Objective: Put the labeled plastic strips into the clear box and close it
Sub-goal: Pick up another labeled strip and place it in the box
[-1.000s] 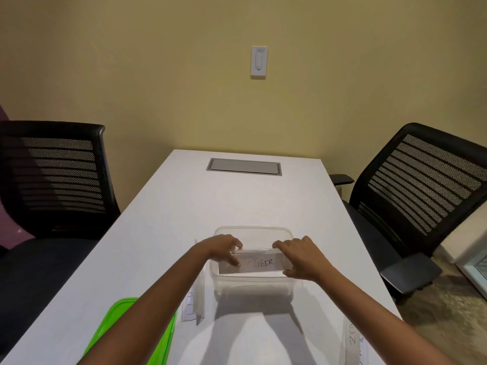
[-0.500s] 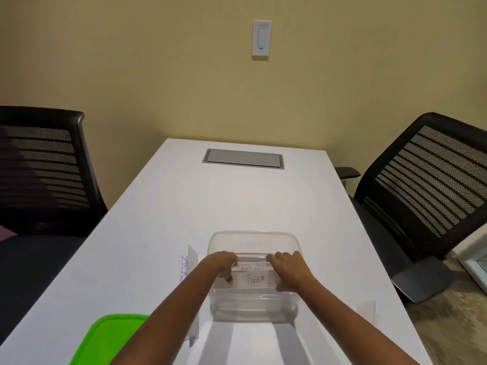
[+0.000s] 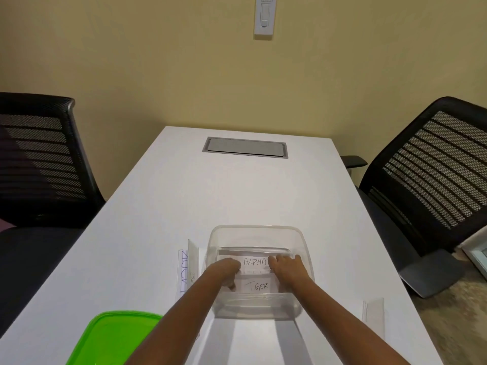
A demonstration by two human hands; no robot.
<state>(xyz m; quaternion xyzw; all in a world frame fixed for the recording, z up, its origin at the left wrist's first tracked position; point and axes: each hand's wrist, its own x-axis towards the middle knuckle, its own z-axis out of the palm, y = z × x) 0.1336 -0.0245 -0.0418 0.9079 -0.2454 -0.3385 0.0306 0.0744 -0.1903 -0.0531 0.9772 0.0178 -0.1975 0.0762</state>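
Observation:
The clear box [image 3: 259, 230] stands open on the white table [image 3: 210, 201]. Inside it lie two labeled strips: ALPHA [image 3: 254, 262] at the back and TIGER [image 3: 258, 286] in front. Both my hands are down in the box. My left hand [image 3: 228, 271] presses on the left end of the TIGER strip, and my right hand [image 3: 288, 268] holds its right end. Another strip with purple lettering [image 3: 184, 270] lies on the table left of the box. One more clear strip [image 3: 373, 313] lies to the right. The green lid [image 3: 110, 338] rests at the near left.
Black mesh chairs stand on the left [image 3: 39, 164] and right [image 3: 432, 175] of the table. A grey cable hatch [image 3: 245, 148] is set into the far end of the table. A wall switch [image 3: 264, 15] is on the yellow wall.
Both hands have gone lower into the box with the TIGER strip, now lying near the bottom. The ALPHA strip behind it has come into view. The camera has tilted down.

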